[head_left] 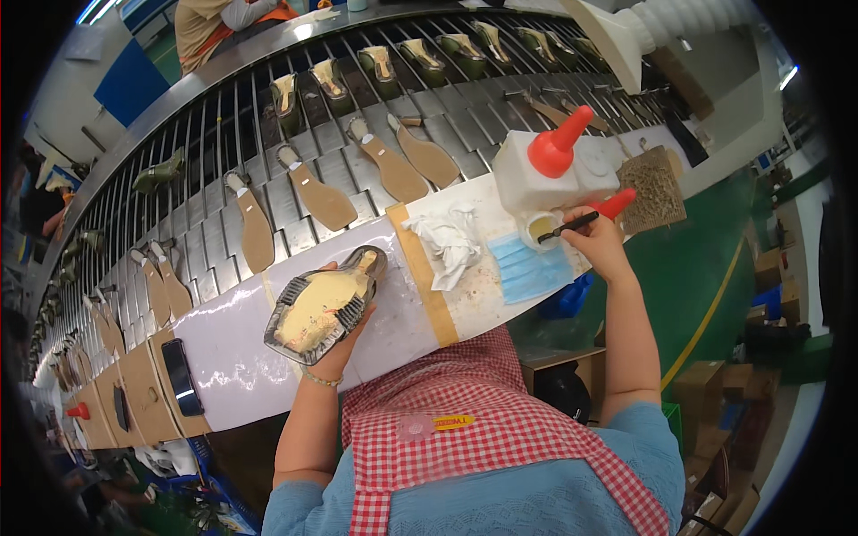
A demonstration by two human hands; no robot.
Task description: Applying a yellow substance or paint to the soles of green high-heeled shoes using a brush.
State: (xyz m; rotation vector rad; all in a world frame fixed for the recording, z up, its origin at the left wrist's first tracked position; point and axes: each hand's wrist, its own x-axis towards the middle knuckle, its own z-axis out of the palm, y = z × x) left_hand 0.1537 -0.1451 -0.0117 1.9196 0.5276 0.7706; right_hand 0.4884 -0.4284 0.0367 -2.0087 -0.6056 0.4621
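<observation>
A shoe upper on a last (323,304), its pale bottom facing up and its dark pleated edges folded in, rests in my left hand (344,348). The fingers wrap it from beneath, over the front table. My right hand (601,246) is closed on the dark handle of a brush (576,223). The brush's tip reaches into the mouth of a small white pot (529,239) with pale contents. Behind the pot stands a white plastic bottle (523,174) with a red nozzle (559,147). Another red nozzle (617,204) shows beside my right hand.
A crumpled white cloth (447,246) and a blue face mask (529,270) lie on the table, with a phone (182,380) farther left. Beyond runs a slatted conveyor (219,277) carrying brown insoles (322,196) and several lasted uppers (380,71). A bristly block (652,189) sits right.
</observation>
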